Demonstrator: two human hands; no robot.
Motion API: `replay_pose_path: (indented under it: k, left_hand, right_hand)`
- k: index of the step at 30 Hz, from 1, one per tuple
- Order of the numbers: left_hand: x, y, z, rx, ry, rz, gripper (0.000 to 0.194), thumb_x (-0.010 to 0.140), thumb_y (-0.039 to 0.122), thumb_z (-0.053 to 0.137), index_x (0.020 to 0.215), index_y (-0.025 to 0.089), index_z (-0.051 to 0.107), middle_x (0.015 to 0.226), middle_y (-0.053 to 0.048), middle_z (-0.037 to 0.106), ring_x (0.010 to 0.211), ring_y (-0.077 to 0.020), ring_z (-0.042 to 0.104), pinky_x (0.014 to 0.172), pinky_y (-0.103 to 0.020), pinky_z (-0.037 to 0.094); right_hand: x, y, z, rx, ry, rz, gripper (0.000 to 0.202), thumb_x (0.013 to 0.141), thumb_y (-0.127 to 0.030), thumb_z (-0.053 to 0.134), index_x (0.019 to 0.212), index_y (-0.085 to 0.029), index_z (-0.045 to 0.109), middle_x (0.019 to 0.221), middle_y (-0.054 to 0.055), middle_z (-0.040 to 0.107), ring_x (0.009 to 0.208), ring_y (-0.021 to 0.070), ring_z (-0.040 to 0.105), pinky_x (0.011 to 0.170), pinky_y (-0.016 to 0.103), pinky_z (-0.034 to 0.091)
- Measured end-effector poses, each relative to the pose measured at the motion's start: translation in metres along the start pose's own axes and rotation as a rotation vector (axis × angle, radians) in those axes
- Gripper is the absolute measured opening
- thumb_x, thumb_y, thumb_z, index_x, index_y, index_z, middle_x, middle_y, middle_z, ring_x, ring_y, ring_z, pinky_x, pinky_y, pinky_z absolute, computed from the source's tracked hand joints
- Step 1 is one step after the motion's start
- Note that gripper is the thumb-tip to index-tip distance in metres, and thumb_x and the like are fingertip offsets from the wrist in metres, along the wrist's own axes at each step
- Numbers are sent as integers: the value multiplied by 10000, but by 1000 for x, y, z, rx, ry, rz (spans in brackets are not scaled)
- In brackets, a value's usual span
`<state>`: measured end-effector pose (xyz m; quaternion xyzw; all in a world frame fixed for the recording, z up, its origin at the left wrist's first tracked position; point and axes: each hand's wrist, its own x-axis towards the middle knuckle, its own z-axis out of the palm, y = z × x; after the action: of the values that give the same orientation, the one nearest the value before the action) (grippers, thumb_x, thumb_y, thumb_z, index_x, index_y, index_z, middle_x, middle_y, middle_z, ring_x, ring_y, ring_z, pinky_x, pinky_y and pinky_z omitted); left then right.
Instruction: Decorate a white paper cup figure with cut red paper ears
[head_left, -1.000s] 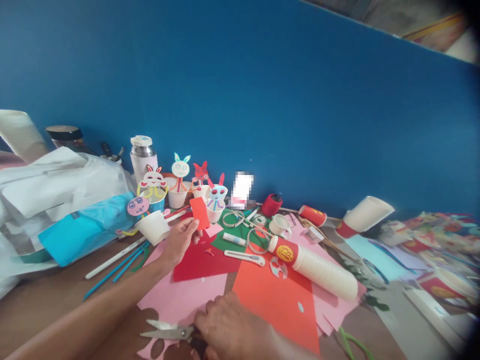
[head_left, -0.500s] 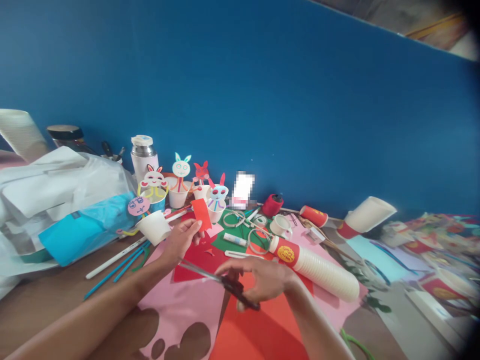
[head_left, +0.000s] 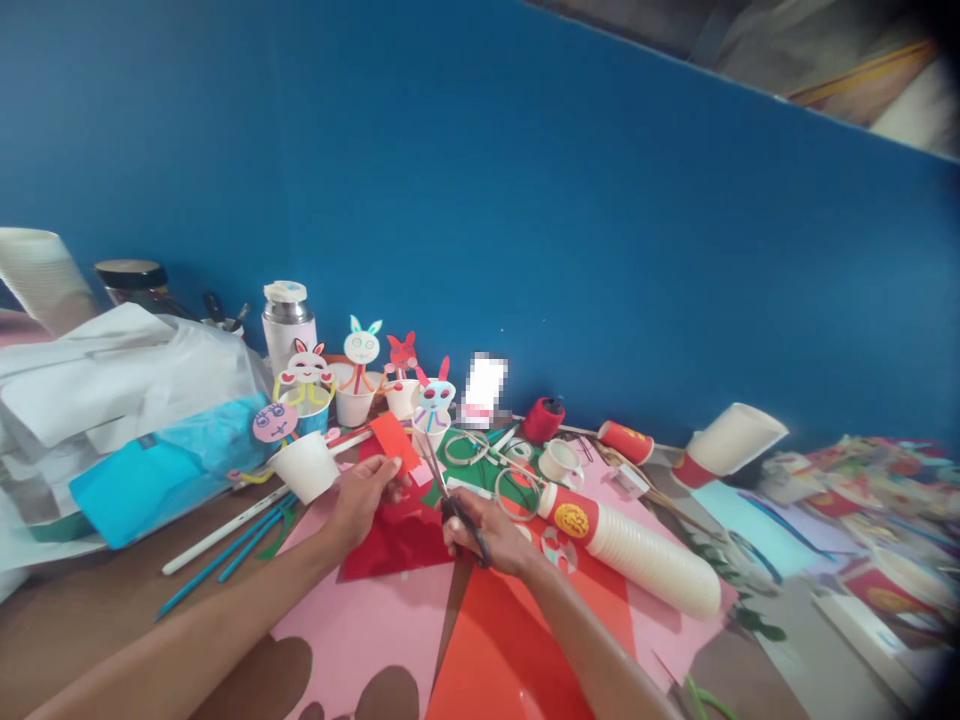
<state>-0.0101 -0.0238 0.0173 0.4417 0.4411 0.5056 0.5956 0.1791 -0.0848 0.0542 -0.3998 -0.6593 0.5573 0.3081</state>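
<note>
Between the thumb and fingers of my left hand (head_left: 365,495) is a small orange-red paper strip (head_left: 393,441), held up over the dark red paper (head_left: 401,540). My right hand (head_left: 484,532) is closed around the black handles of a pair of scissors (head_left: 439,474). Their metal blades point up and away from me, just right of the strip and apart from it. Below my right hand lies a large orange sheet (head_left: 510,640), beside pink paper (head_left: 367,630) with rounded cut-outs.
Paper cups with rabbit-faced figures (head_left: 362,348) stand behind my left hand. A long stack of paper cups (head_left: 645,555) lies to the right. Blue sticks (head_left: 217,560) and a white paper cup (head_left: 304,466) are at left, near a plastic bag (head_left: 127,370).
My right hand has turned the scissors from pointing left to pointing forward, bringing the blades near the paper strip. My left hand still holds the strip, now tilted more.
</note>
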Motion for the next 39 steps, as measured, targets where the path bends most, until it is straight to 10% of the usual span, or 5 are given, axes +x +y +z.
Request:
replay_pose_path:
  k: [13,39]
  left_hand:
    - [-15,26,13,-117,16,-4,266,654,380,612,595,147,499,504,35,547,389,-59,430,418,-188,313]
    - [-22,14,15,-69,-73,-61,226,716,355,573,577,183,524,476,37,539,425,-91,465,449,-205,327]
  right_hand:
    - [4,19,22,22,27,20,423,767,-589,466,902,-190,425,691,-26,487,558,105,534,535,230,435]
    - [8,39,37,156,83,-29,397,770,-559,495,932,-200,438,692,-13,526,527,111,520,506,242,417]
